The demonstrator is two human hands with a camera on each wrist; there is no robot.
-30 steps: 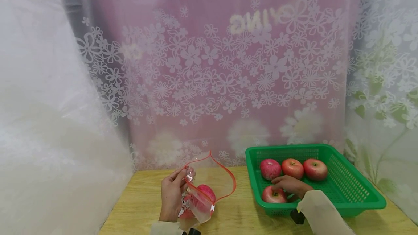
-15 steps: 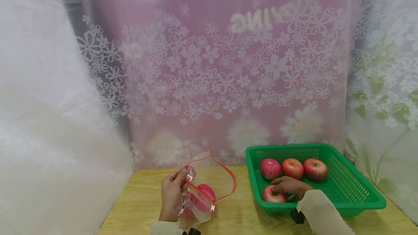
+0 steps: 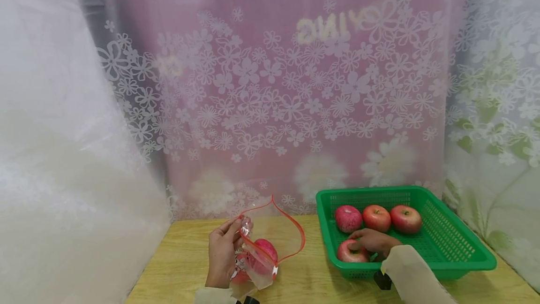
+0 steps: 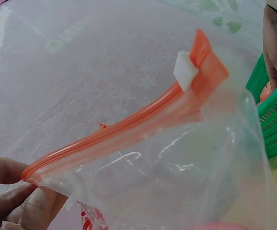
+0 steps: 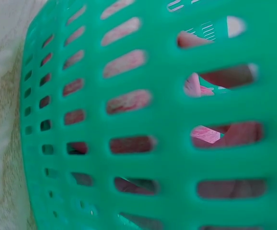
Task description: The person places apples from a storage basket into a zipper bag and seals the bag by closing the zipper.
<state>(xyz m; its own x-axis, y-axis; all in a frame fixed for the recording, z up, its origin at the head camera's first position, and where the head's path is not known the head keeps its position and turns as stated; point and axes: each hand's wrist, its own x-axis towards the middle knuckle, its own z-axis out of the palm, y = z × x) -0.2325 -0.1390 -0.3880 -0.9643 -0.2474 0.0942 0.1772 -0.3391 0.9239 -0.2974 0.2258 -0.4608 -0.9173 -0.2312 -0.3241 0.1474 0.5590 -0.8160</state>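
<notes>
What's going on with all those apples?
A person is using both hands. The left hand holds a clear bag by its red rim; its mouth is open and an apple shows inside. The right hand grips the front apple in the basket. Three more apples sit behind it.

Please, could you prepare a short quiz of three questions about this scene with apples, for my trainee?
1. How many apples can be seen in the green basket in the head view?
2. True or false: the left hand is inside the green basket.
3. On the bag, the zip slider is: a) green, b) white, c) black.

Key: 1. Four. 2. False; the left hand pinches the bag. 3. b.
</notes>
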